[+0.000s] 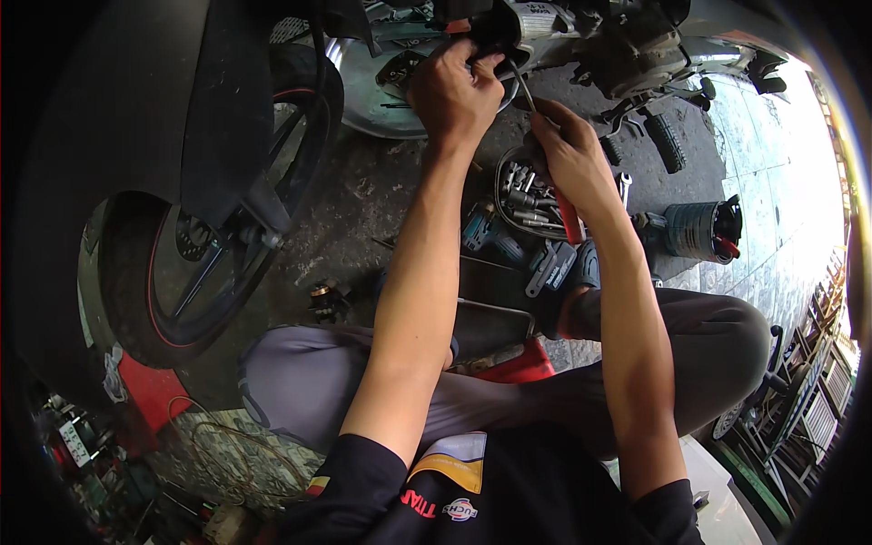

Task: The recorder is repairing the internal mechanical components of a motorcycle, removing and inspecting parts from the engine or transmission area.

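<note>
My left hand [459, 91] reaches up to the underside of a motorcycle, its fingers closed at a black part [495, 34]; their tips are partly hidden. Beside it, my right hand [574, 150] grips a tool with a slim metal shaft [523, 88], whose upper end meets the same black part. A red handle [569, 216] shows below that hand; whether it belongs to the shafted tool I cannot tell. Under my right hand lies a tray [499, 186] of sockets and wrenches. Behind my left hand is a round, shiny metal pan [363, 104].
The motorcycle engine [640, 59] is at the upper right, above a foot peg [668, 141]. A wheel [173, 300] stands at the left. Near my legs lie a teal power tool [490, 234] and a battery pack [551, 268]. A blue can [695, 232] stands to the right.
</note>
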Demonstrator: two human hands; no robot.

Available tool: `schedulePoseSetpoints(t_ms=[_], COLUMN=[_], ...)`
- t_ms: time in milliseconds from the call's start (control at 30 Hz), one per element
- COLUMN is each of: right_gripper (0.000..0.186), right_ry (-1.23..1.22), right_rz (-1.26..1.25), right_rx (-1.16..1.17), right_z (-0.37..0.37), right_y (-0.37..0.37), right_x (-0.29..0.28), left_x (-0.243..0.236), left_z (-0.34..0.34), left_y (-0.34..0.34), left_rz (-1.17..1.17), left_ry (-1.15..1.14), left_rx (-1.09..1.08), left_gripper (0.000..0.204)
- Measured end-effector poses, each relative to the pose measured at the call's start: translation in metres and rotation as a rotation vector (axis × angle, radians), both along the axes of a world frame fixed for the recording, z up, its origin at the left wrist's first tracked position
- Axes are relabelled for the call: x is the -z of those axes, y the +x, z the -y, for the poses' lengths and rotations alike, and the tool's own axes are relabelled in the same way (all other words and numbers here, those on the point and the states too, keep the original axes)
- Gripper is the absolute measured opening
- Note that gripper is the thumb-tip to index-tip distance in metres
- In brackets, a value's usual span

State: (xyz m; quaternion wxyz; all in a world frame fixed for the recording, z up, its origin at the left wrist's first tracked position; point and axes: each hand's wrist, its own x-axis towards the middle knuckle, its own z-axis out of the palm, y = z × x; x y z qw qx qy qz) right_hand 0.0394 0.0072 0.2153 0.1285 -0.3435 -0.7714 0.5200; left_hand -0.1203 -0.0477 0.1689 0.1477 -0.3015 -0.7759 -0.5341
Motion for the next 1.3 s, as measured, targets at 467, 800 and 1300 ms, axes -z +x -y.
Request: schedulePoseSetpoints(t_ms=[467, 800, 1300], right_gripper=[0.046, 0.025, 0.039], right_ry=[-0.182, -0.109, -1.172], right_rz=[-0.034, 0.361, -0.752], right_rx=[0.000, -0.342, 0.056], right_z=[-0.002, 0.038, 0.013], right_y=[0.023, 0.069, -0.034], right_x=[0.070, 0.155, 0.009], left_x=[-0.015, -0.019, 0.010], left_z=[0.007, 0.025, 0.025], left_y=[0.001, -0.002, 0.009], left_rz=[0.112, 0.036, 0.530], left_ry=[-0.003, -0.105, 0.186], left_rx=[0.094, 0.174, 0.426], left_gripper=[0.021, 0.029, 0.026])
